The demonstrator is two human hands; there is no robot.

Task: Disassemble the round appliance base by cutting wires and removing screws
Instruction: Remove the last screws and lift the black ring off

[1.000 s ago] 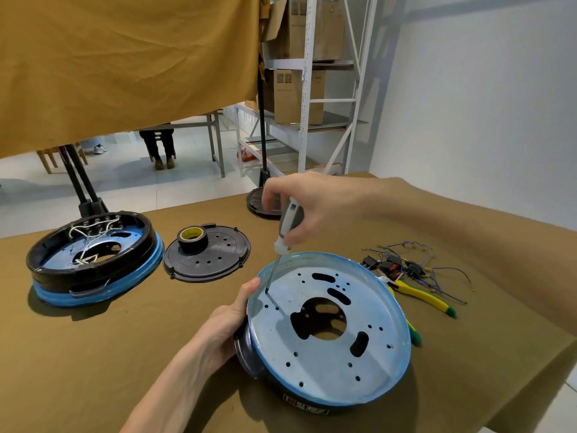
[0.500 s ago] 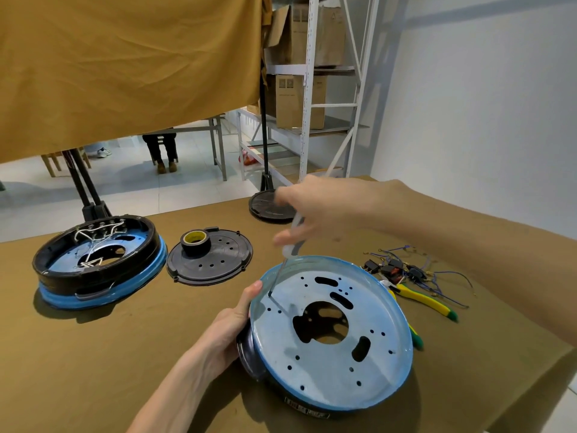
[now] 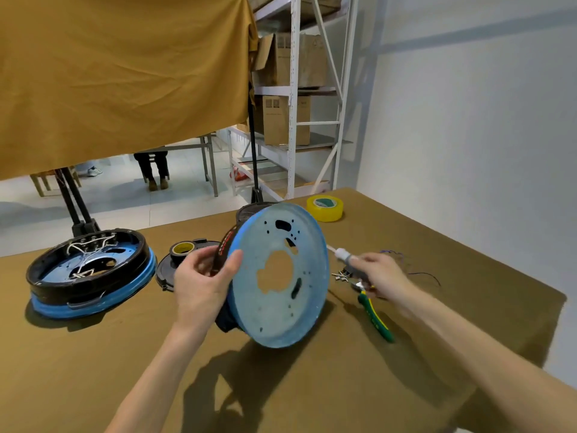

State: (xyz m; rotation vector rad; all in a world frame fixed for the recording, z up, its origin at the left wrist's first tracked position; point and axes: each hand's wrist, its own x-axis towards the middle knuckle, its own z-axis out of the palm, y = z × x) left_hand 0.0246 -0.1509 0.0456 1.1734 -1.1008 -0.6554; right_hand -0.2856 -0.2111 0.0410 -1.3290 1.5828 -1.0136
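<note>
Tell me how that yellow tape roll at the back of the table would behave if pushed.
The yellow tape roll lies flat on the cloth-covered table, so it would probably slide, not roll. Its hollow ring shape suggests it is light. Set on edge, it would likely roll away.

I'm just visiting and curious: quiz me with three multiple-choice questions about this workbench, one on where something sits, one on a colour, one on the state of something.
1. Where is the yellow tape roll?
A. far side of the brown table
B. on the shelf
C. in a hand

2. What colour are the handles of the pliers?
A. red
B. green and yellow
C. black

3. How is the round blue-faced appliance base held?
A. flat on the table
B. tilted up on edge
C. hanging from a hook

Answers:
1 A, it rests on the cloth near the far edge.
2 B, both colours show.
3 B, the left hand tips it up while the right hand holds a screwdriver.
</note>
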